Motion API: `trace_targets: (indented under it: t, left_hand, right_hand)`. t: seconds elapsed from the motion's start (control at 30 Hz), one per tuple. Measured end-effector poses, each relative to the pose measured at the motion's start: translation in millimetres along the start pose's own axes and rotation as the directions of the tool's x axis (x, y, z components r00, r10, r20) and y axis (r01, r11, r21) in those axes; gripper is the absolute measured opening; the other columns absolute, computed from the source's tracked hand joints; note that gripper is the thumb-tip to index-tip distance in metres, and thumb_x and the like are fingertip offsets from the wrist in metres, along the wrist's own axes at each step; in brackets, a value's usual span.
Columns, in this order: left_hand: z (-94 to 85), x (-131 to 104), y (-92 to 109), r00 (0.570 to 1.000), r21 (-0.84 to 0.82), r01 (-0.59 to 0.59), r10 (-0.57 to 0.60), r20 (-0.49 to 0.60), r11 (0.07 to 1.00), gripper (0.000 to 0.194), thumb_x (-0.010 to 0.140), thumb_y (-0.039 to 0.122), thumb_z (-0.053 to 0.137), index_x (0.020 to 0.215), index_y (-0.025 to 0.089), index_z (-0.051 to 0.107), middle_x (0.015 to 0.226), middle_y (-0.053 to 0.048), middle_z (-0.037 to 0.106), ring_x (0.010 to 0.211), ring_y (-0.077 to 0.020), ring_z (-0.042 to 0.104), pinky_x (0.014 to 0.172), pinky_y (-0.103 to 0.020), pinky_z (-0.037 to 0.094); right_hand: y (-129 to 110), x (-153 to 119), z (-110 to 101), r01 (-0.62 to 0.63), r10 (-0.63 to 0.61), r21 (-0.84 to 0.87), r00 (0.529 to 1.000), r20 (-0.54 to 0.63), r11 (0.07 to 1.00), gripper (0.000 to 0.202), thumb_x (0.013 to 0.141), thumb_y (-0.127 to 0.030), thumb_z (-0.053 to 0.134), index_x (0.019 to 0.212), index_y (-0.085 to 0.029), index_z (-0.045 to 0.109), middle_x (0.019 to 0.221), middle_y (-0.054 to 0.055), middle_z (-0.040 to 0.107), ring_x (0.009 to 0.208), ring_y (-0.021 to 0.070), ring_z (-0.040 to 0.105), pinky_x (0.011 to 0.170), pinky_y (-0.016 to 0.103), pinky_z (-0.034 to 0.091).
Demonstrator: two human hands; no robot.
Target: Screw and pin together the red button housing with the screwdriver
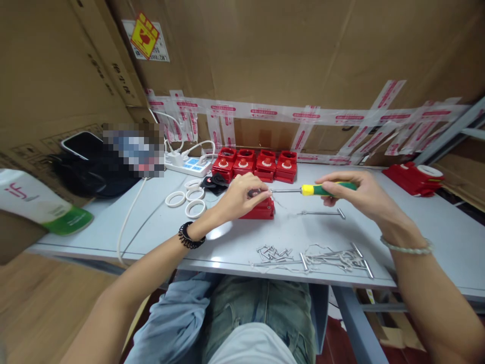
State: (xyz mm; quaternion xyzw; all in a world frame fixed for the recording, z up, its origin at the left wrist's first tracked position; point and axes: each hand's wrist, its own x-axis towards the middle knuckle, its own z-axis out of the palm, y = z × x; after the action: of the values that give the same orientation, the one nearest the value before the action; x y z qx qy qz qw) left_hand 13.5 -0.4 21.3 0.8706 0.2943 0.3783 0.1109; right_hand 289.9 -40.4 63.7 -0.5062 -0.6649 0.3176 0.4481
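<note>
A screwdriver point(329, 189) with a green and yellow handle is in my right hand point(350, 188), its fingers wrapped round the handle. Its metal shaft points left, and the tip reaches the fingertips of my left hand point(244, 196). That hand is closed over a red box point(261, 209), covering most of its top; a small dark part shows under the fingers. What the screwdriver tip meets is hidden by the thumb and fingers. A thin cord trails from the right side of the box. Right of it lies a metal T-shaped bar point(324, 213).
Several red boxes with round white knobs point(267, 163) line the back beside a white power strip point(193, 164). White rings point(195, 209) lie left; screws point(273, 253) and more T-shaped bars point(333, 259) lie near the front edge. Another red box point(413, 178) sits far right.
</note>
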Motion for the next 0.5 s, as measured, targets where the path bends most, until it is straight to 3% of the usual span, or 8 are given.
trace_targets:
  t: [0.1,0.2,0.3,0.37,0.5]
  left_hand:
    - [-2.3,1,-1,1.000,0.024,0.001,-0.001,-0.002,1.000,0.023,0.093,0.038,0.059,0.086,0.021,0.072,0.086,-0.004,0.068,0.084,-0.0185,0.055,0.082,-0.036,0.041]
    - [-4.5,1,0,0.999,0.029,0.015,-0.016,0.035,0.999,0.023,0.092,0.041,0.060,0.099,0.024,0.072,0.098,-0.005,0.066,0.093,-0.0203,0.056,0.086,-0.037,0.042]
    - [-6.3,-2,-3,0.991,0.100,0.041,-0.053,0.127,0.994,0.056,0.082,0.054,0.068,0.130,0.027,0.058,0.123,-0.009,0.059,0.113,-0.0269,0.053,0.095,-0.043,0.040]
    - [-7.2,-4,-9,0.974,0.186,0.058,-0.096,0.204,0.981,0.080,0.073,0.061,0.073,0.140,0.027,0.046,0.133,-0.012,0.054,0.121,-0.0324,0.050,0.099,-0.048,0.038]
    - [-9.6,-6,-24,0.926,0.183,0.082,-0.143,0.350,0.980,0.078,0.070,0.054,0.077,0.135,0.023,0.046,0.130,-0.012,0.060,0.116,-0.0324,0.058,0.096,-0.044,0.043]
  right_hand:
    - [2,-1,-3,-0.068,0.074,-0.064,0.992,0.099,0.996,0.027,0.070,-0.043,0.079,0.080,-0.018,0.077,0.051,-0.001,0.060,0.043,0.0076,0.048,0.040,0.020,0.033]
    - [3,0,-3,-0.038,0.039,-0.018,0.998,0.053,0.999,0.023,0.069,-0.040,0.080,0.073,-0.019,0.074,0.046,-0.004,0.054,0.045,0.0066,0.043,0.043,0.021,0.029]
    - [6,3,-9,0.010,-0.011,0.019,1.000,0.012,1.000,0.024,0.068,-0.041,0.080,0.069,-0.019,0.071,0.047,-0.004,0.053,0.048,0.0077,0.044,0.048,0.022,0.031]
    - [9,5,-15,0.026,-0.026,-0.004,1.000,0.016,1.000,0.026,0.069,-0.043,0.079,0.069,-0.019,0.070,0.048,-0.004,0.055,0.049,0.0083,0.046,0.050,0.023,0.032]
    - [20,8,-25,-0.038,0.048,-0.117,0.995,0.083,0.992,0.031,0.064,-0.047,0.080,0.074,-0.019,0.071,0.050,-0.004,0.058,0.051,0.0095,0.050,0.051,0.023,0.034]
